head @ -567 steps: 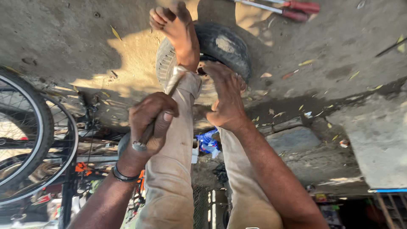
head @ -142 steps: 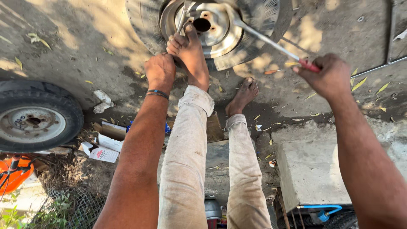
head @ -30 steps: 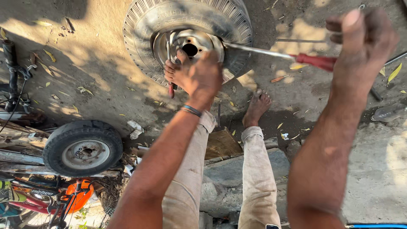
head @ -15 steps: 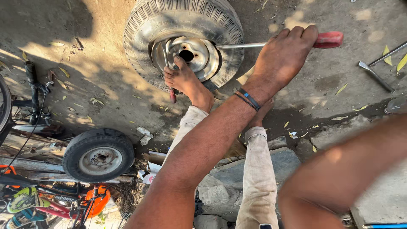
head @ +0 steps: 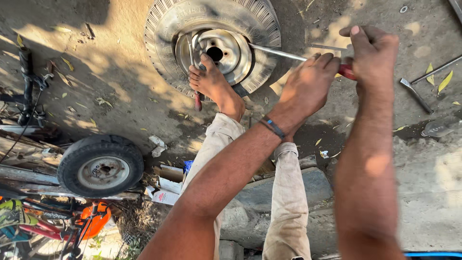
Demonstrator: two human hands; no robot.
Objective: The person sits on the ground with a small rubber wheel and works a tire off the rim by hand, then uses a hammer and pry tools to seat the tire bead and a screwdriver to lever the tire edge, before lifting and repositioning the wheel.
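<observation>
A small tyre (head: 168, 29) on a silver rim (head: 231, 48) lies flat on the dirt. My bare left foot (head: 211, 84) presses on the rim's near edge. A long metal lever (head: 276, 50) with a red handle (head: 347, 72) runs from the rim out to the right. My left hand (head: 308, 84), with a dark wristband, is wrapped around the lever near the handle. Just beyond it, my right hand (head: 370, 48) grips the red handle. A second red-handled lever (head: 195, 72) sticks in the rim beside my foot.
A second, smaller wheel (head: 101, 166) lies at the left by cardboard boxes (head: 163, 190) and bicycle parts (head: 29, 86). Metal tools (head: 416, 94) lie on the ground at the right. Concrete slabs (head: 317, 188) sit under my legs.
My left hand left the lever by my foot and moved across to the long lever. My right hand, out of view half a second ago, now grips its red handle.
</observation>
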